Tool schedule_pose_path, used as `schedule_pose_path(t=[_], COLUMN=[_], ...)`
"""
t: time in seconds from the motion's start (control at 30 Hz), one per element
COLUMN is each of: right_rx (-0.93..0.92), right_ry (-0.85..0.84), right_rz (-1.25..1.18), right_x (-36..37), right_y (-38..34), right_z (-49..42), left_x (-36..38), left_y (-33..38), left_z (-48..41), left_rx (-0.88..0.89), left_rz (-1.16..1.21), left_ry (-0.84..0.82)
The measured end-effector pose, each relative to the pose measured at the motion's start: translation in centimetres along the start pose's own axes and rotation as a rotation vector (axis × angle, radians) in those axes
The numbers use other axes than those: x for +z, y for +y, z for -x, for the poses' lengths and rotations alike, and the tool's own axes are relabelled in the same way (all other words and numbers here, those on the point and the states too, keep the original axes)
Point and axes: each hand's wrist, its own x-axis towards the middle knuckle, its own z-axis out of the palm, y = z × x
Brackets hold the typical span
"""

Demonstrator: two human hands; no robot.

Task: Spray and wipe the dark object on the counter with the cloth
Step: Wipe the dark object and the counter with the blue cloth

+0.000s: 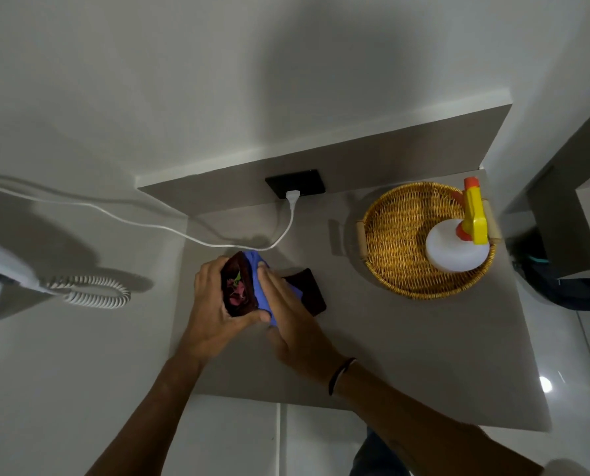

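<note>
Over the grey counter (407, 338), the left hand (211, 314) clamps an opened dark wallet (237, 286), tilting one flap up. The right hand (286, 310) presses a blue cloth (257, 266) against it, fingers closed on the cloth. A spray bottle (458, 245) stands in the wicker basket (396, 235), well apart.

plain white wall (218, 80), grey desk (424, 338) with black socket (295, 183), glossy white floor tiles (588, 372) catching ceiling light glare
</note>
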Motion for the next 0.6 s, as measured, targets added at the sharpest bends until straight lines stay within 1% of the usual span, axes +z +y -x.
schedule_pose_path(t=[0.03,0.1,0.17,0.2,0.23,0.3,0.37,0.4,0.43,0.47,0.5,0.53,0.57,0.6], right_rx=[-0.023,-0.047,0.082,0.12,0.102,0.022,0.033,0.014,0.001,-0.014,-0.013,0.027,0.08,0.121], right_ry=[-0.024,-0.097,-0.165,-0.188,-0.175,-0.087,-0.014,-0.006,-0.019,-0.047,-0.091,-0.133,-0.176,-0.2], right_rz=[0.039,0.225,0.35,0.333,0.292,0.152,0.01,0.007,0.039,0.126,0.285,0.434,0.523,0.536], right_x=[-0.2,-1.5,-3.0,-3.4,-3.2,-1.8,-0.5,-0.2,-0.1,-0.3,-0.8,-1.2,-1.6,-2.0], right_y=[0.5,3.6,6.4,6.7,6.2,3.5,1.4,1.3,1.8,3.1,4.7,6.2,7.5,8.3], right_z=[0.3,1.4,2.2,2.3,2.1,1.0,0.4,0.5,0.8,1.2,1.8,2.5,3.1,3.3], left_x=[0.0,0.1,0.4,0.5,0.6,0.4,0.2,0.1,0.1,0.1,0.2,0.2,0.3,0.3], left_y=[0.1,0.5,0.7,0.8,0.8,0.8,0.8,0.7,0.8,0.8,0.9,0.9,0.8,0.8], left_z=[0.2,0.7,0.8,0.7,0.5,-0.1,-0.5,-0.4,-0.2,0.0,0.2,0.3,0.3,0.3], left_rx=[-0.005,-0.028,-0.04,-0.038,-0.035,-0.022,-0.006,-0.009,-0.017,-0.025,-0.035,-0.047,-0.054,-0.058], left_rz=[0.023,0.052,0.027,0.007,-0.006,-0.032,-0.048,-0.045,-0.038,-0.032,-0.03,-0.036,-0.046,-0.057], left_ry=[0.004,0.017,0.001,-0.008,-0.011,-0.01,-0.021,-0.03,-0.033,-0.03,-0.027,-0.028,-0.027,-0.025])
